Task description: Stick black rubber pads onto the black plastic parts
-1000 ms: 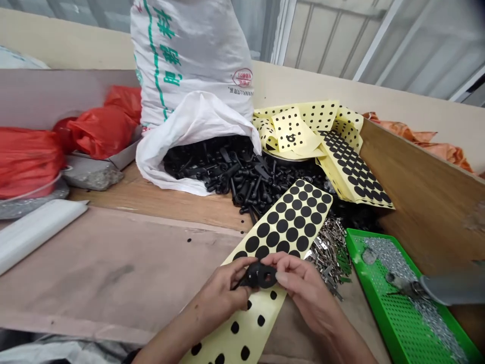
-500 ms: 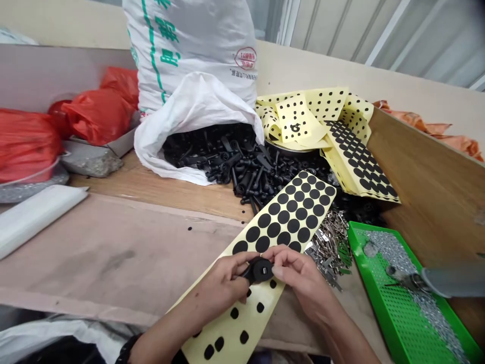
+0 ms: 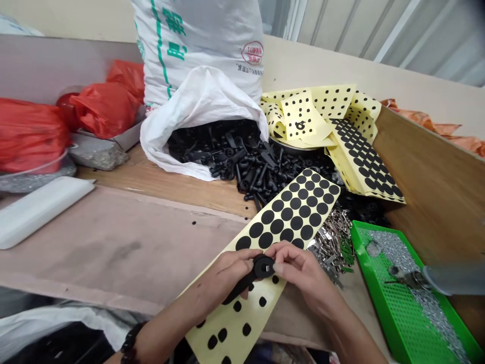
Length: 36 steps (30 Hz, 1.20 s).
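My left hand is closed around a black plastic lever, whose arm slants down to the lower left below the fingers. The lever's round head faces up, with a black disc on it and a small metal piece in a slot. At the right edge of this head, the thumb and forefinger of my right hand are pinched against the disc. Under both hands lies a yellow backing sheet with rows of round black stickers on its upper half. Its lower half bears only small black dots.
Behind the sheet, a white woven sack spills black plastic levers. Metal clips are heaped to the right, beside a green tray with small metal parts and a tool. More sticker sheets and red bags stand farther back.
The lever has turned in my left hand, and more of its arm shows at the lower left. My right fingers stay at the head's edge. The whole view has shifted slightly.
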Available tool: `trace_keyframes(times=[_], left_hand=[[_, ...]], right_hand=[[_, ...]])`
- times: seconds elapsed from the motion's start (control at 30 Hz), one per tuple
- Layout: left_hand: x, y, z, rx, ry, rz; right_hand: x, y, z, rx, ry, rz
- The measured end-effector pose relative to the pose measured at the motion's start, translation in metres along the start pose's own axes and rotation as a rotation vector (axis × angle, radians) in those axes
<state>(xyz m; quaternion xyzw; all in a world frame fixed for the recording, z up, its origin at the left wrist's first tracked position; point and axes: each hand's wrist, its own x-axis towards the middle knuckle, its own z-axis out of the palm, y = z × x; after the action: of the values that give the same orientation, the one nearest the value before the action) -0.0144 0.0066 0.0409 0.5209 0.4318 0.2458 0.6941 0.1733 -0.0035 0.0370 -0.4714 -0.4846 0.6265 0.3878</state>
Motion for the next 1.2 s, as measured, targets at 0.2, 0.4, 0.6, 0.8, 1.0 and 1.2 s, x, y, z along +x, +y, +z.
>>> trace_keyframes(times=[0.2,0.4,0.6,0.8,1.0,1.2], left_hand=[[-0.001,0.003,0.002,-0.02,0.008,0.009],[0.004,-0.004,0.002,0.029,-0.016,0.002],[0.002,-0.01,0.007,0.106,0.086,0.003],[0.002,-0.021,0.011,0.053,0.174,0.002],[-0.006,-0.022,0.008,-0.089,0.152,-0.014],[-0.019,-0.029,0.002,-0.178,0.181,-0.02]], right_hand=[[0.0,0.0,-0.002,-0.078,-0.03,-0.024],[0.0,0.001,-0.002,-0.111,-0.034,-0.037],[0.002,0.003,0.002,-0.161,0.002,-0.083],[0.001,0.009,0.003,-0.203,0.051,-0.112],[-0.003,0.015,0.004,0.265,-0.048,0.133],[-0.002,0.02,0.012,0.34,-0.009,0.138]])
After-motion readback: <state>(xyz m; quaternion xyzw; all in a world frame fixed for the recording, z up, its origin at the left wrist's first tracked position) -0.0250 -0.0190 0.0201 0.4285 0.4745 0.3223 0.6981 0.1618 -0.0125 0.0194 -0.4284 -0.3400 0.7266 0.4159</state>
